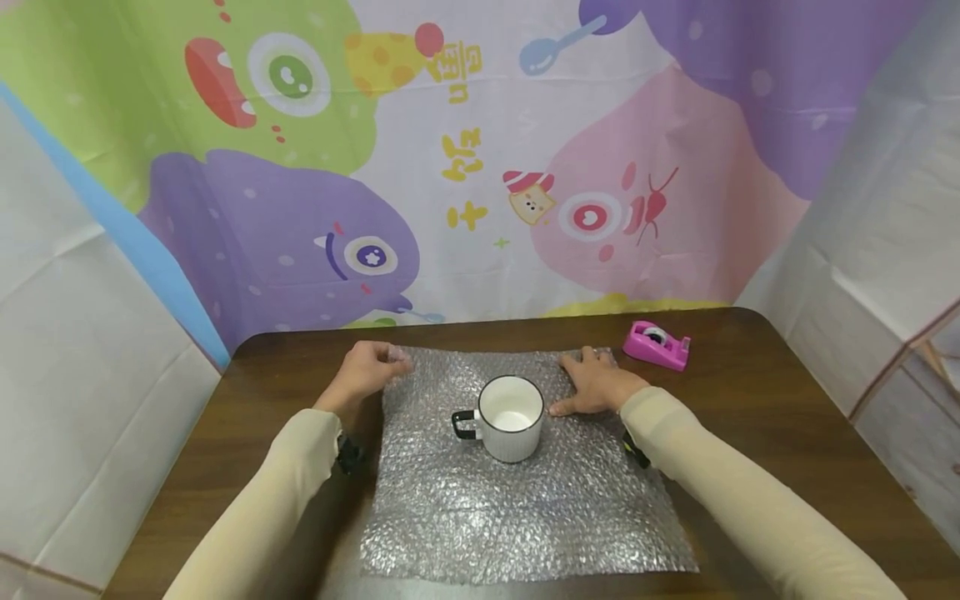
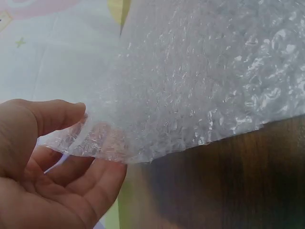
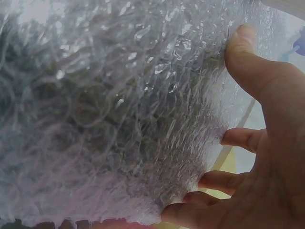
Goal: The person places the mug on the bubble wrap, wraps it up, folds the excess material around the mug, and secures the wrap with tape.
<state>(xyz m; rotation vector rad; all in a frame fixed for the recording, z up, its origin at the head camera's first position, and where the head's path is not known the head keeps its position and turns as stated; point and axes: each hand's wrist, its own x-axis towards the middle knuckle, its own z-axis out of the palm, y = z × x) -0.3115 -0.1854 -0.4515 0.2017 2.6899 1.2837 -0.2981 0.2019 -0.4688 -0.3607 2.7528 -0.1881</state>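
Apparently the work is at an early stage: the bubble wrap (image 1: pixel 525 525) lies spread over the surface (image 1: pixel 240 433), and the white mug (image 1: pixel 512 417) stands upright near the middle of that sheet, its opening up and its black handle (image 1: pixel 464 425) pointing toward the surface's left edge. No part of the sheet is folded over the mug, and no tape shows on it, so any folding or fastening looks to be undone so far. The left hand (image 1: pixel 365 369) grips the sheet's far left corner, thumb above and curled fingers beneath, visible through the plastic. The right hand (image 1: pixel 596 385) is not clenched on anything; its fingers spread over the sheet near the far right corner, thumb toward the mug. Beyond that corner, near the surface's far right corner, a pink tape dispenser (image 1: pixel 657 346) sits unused, with a roll in it. As for writing, the cartoon curtain (image 1: pixel 465 275) behind carries three yellow characters turned sideways; two seem to read 干饭, while the third is hard to make out. No brand or label can be read on the mug, sheet or dispenser.
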